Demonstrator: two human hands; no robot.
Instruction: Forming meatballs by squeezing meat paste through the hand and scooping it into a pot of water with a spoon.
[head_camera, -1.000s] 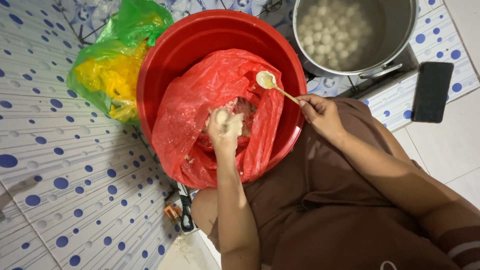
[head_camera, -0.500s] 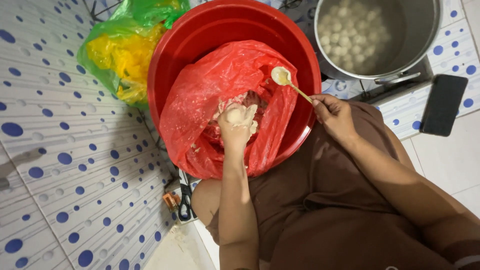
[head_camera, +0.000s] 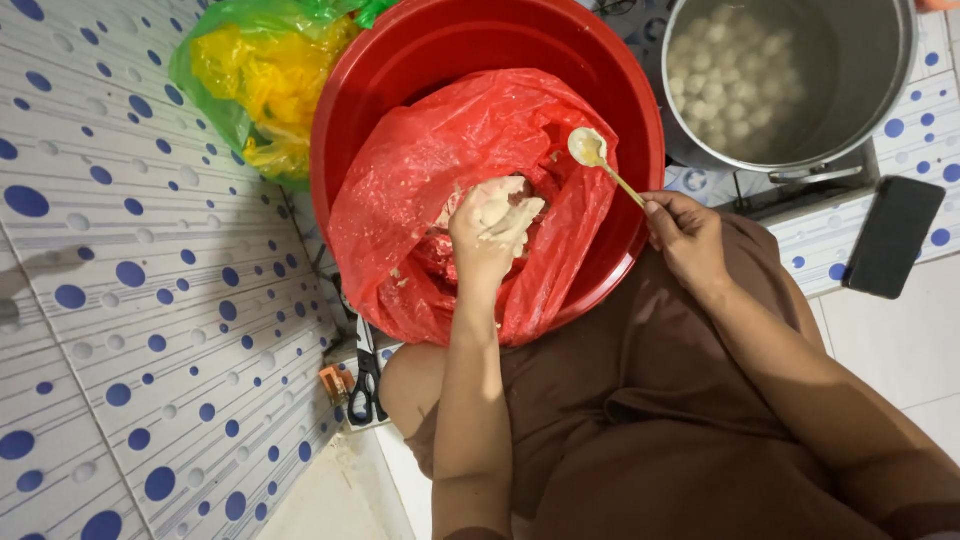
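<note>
A big red plastic basin (head_camera: 640, 120) holds a red plastic bag (head_camera: 470, 140) with pale dough inside. My left hand (head_camera: 485, 235) is down in the bag's mouth, fingers closed around a lump of dough (head_camera: 500, 205) and smeared with it. My right hand (head_camera: 690, 235) rests at the basin's near rim and grips the handle of a spoon (head_camera: 590, 150), whose bowl is coated in paste and hangs over the bag. A metal pot (head_camera: 790, 80) to the right contains several pale round balls in water.
A green plastic bag with yellow contents (head_camera: 255, 75) lies left of the basin. A dark phone (head_camera: 893, 236) lies on the tiled floor at right. Scissors (head_camera: 365, 375) lie on the floor by my knee. Blue-dotted white tiles cover the left side.
The view has shifted so the basin and pot sit further right and nearer. My left hand stays in the bag working the dough; my right hand still holds the spoon.
</note>
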